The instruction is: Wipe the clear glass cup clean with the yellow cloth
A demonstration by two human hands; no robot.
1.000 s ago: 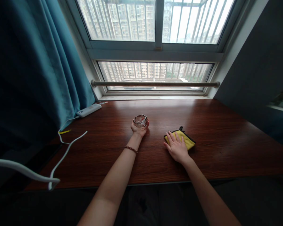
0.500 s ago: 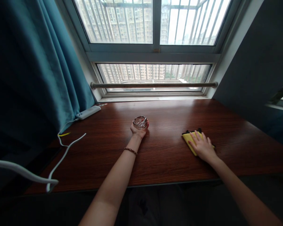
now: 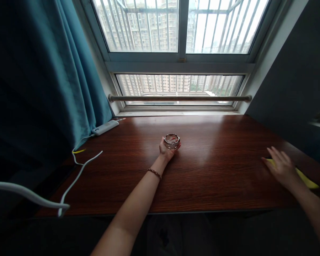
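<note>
A clear glass ashtray (image 3: 172,140) with a notched rim rests in my left hand (image 3: 166,150), whose fingers curl around its sides; its underside is hidden. On the right of the dark red-brown wooden table (image 3: 202,177), my right hand (image 3: 282,168) lies flat on a yellow cloth (image 3: 306,179). Its fingers are stretched out and slightly blurred. Part of the cloth is covered by the hand, and a dark edge shows along it.
At the left stands a white power strip (image 3: 105,127) beside the blue curtain (image 3: 77,71). White cables (image 3: 80,176) run over the table's left side, near a small yellow strip (image 3: 79,151). A metal rail (image 3: 181,98) crosses the window behind the table.
My right hand has swept the yellow cloth far to the right across the tabletop. My left hand and the ashtray sit slightly further right in view, as the view itself shifted.
</note>
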